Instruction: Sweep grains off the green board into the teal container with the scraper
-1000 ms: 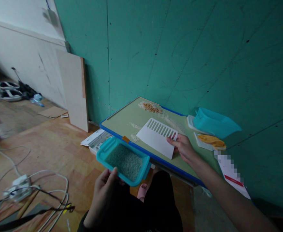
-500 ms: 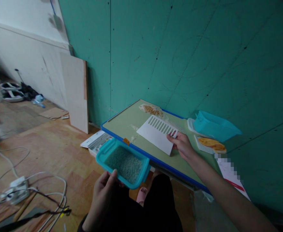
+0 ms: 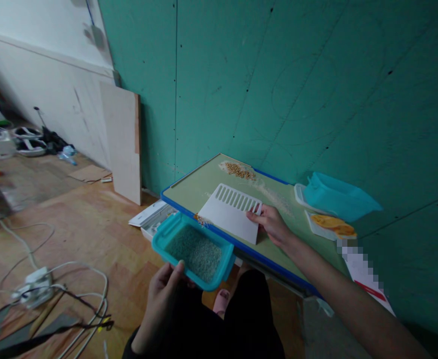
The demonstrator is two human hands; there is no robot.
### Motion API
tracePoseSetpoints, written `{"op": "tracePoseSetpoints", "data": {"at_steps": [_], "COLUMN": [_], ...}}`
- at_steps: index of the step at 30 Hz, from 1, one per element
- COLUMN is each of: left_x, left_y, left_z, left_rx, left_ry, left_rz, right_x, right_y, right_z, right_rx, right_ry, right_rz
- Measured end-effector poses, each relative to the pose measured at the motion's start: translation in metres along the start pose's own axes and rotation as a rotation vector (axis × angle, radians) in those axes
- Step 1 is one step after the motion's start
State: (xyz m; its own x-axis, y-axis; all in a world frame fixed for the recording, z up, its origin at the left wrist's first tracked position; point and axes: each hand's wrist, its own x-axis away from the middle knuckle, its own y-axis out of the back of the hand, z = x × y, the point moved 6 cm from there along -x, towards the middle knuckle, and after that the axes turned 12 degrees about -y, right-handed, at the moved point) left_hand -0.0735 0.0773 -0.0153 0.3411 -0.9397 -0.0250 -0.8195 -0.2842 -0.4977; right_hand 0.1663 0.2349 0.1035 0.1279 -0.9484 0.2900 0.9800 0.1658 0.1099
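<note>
My left hand [image 3: 162,294] grips the near rim of a turquoise plastic container [image 3: 219,282], thumb on top. Pale, rice-like grains [image 3: 200,257] lie in it, just below the table's front edge. In my right hand [image 3: 273,227] is a white flat scraper sheet [image 3: 226,214] with a row of slots, held by its right end, low over the green tabletop [image 3: 194,187]. A few grains [image 3: 203,220] sit at the blue edge by the sheet's left corner, above the container. Farther back are a heap of tan beans [image 3: 239,170] and a streak of white grains [image 3: 273,194].
A turquoise bin [image 3: 338,197] and an orange cloth [image 3: 333,225] on a white tray rest at the table's right, against the green wall [image 3: 219,75]. A power strip [image 3: 35,286] with cables lies on the floor at left. A board [image 3: 121,144] leans on the wall.
My right hand has drawn the white scraper sheet left and toward the table's front edge. Grains now gather at that edge over the container. My left hand keeps the container nearly in place.
</note>
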Motion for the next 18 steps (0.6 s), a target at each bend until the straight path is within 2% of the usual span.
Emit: {"op": "tracePoseSetpoints", "data": {"at_steps": [5,10,13,18], "left_x": [-0.001,-0.002,-0.002,-0.001], "left_y": [0.001,0.000,0.000,0.001], "left_z": [0.002,0.002,-0.001,-0.001], "left_rx": [-0.010,-0.023,-0.046,-0.051], "left_ry": [0.002,-0.016,-0.031,-0.018], "left_rz": [0.009,0.030,0.032,0.023], "right_x": [0.006,0.001,-0.005,-0.007], "right_y": [0.000,0.003,-0.003,-0.017], "right_z": [-0.006,-0.005,-0.002,0.001], "right_rx": [-0.057,-0.114,-0.121,-0.059], "right_ry": [-0.042,-0.046,-0.033,-0.019], "right_rz": [0.021,-0.047,-0.056,0.015]}}
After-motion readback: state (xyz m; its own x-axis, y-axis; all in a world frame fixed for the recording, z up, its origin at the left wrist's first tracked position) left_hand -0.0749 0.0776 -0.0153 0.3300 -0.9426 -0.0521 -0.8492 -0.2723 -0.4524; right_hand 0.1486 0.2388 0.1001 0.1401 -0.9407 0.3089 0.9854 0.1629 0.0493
